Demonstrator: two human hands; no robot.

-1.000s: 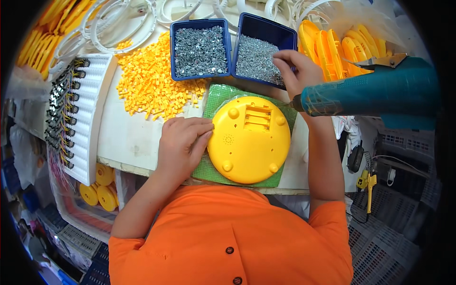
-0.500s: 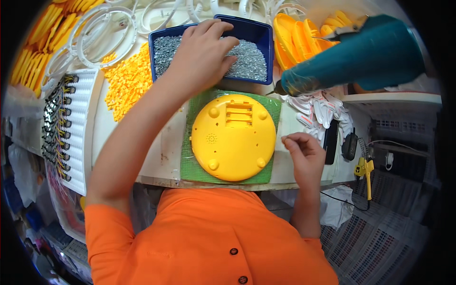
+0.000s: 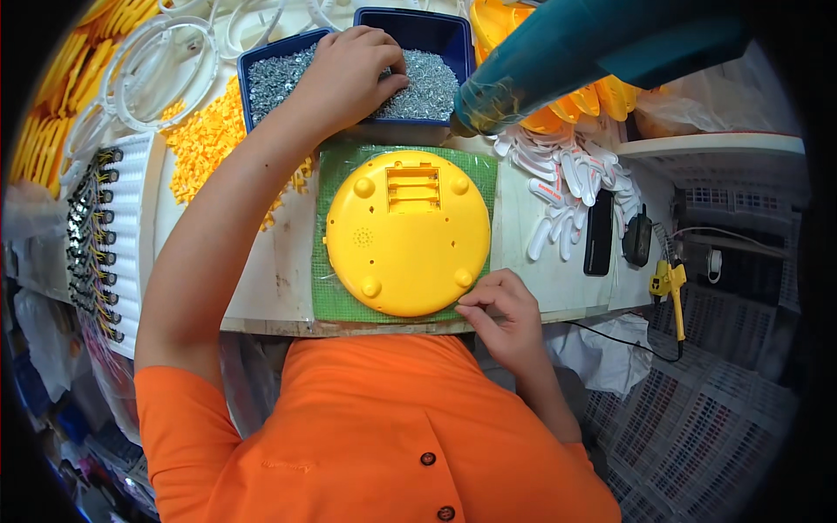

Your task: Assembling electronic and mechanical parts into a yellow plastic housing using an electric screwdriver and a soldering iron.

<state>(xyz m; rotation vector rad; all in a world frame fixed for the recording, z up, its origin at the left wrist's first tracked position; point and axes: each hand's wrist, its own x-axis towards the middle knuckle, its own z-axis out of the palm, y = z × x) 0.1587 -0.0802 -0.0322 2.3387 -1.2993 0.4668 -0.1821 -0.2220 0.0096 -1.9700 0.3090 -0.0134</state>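
Observation:
A round yellow plastic housing (image 3: 408,240) lies underside up on a green mat (image 3: 331,292), showing a battery compartment (image 3: 412,190) and several knobby feet. My left hand (image 3: 359,74) dips into a blue bin (image 3: 432,19) heaped with small silver metal pieces that look like screws (image 3: 429,87). Its fingers are bent together and their tips are partly hidden. At the housing's lower right rim, my right hand (image 3: 506,318) holds thumb and forefinger pinched. Whatever it may hold is too small to make out. A teal power screwdriver (image 3: 558,65) hangs over the bin's right side.
Small yellow parts (image 3: 205,144) are piled left of the mat, beside a white tray (image 3: 139,218) of wired components. On the right lie white plastic pieces (image 3: 567,192), a black phone (image 3: 599,234) and a yellow-handled tool (image 3: 668,283). White rings (image 3: 161,74) lie at the back left.
My right hand has moved left and nearer to me, to the housing's rim. My left hand has lowered into the silver pieces, its fingers drawn in. The whole view has shifted slightly.

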